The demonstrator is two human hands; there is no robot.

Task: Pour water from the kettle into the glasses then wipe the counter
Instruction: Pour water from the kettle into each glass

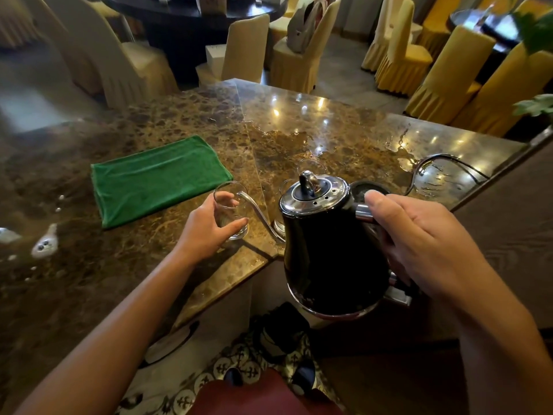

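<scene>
My right hand (419,241) grips the handle of a black gooseneck kettle (332,250) and holds it tilted above the counter's near edge. Its thin spout tip sits at the rim of a clear glass (232,209) standing on the marble counter (149,244). My left hand (206,232) is wrapped around that glass. A second glass (281,226) stands behind the spout, partly hidden by the kettle. A third glass (311,166) shows just beyond the lid. A folded green cloth (158,178) lies flat on the counter to the left of the glasses.
The kettle's black base (366,188) with its cord (443,163) sits on the counter behind my right hand. Water is pooled on the counter (398,148) at the far right, and drops lie at the left (45,244). Covered chairs (299,49) and dark tables stand beyond.
</scene>
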